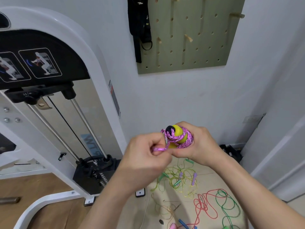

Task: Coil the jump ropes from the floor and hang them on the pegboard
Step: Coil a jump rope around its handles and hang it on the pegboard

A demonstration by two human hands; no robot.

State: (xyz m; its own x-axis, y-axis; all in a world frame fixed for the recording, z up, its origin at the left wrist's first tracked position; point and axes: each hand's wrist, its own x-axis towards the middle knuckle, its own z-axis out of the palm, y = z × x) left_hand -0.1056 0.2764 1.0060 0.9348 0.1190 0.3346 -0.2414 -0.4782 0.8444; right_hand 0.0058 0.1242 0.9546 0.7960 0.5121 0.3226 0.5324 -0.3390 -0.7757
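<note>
Below the pegboard point(181, 23), pink rope coil point(188, 139).

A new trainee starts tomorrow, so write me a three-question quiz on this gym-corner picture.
1. True or false: the pink rope already hangs on the pegboard.
2. What hangs at the pegboard's left edge? A) black straps B) a towel C) a hoop
3. Fill in: the pink rope is wound round ____ handles.
Key: 1 false; 2 A; 3 yellow.
</note>
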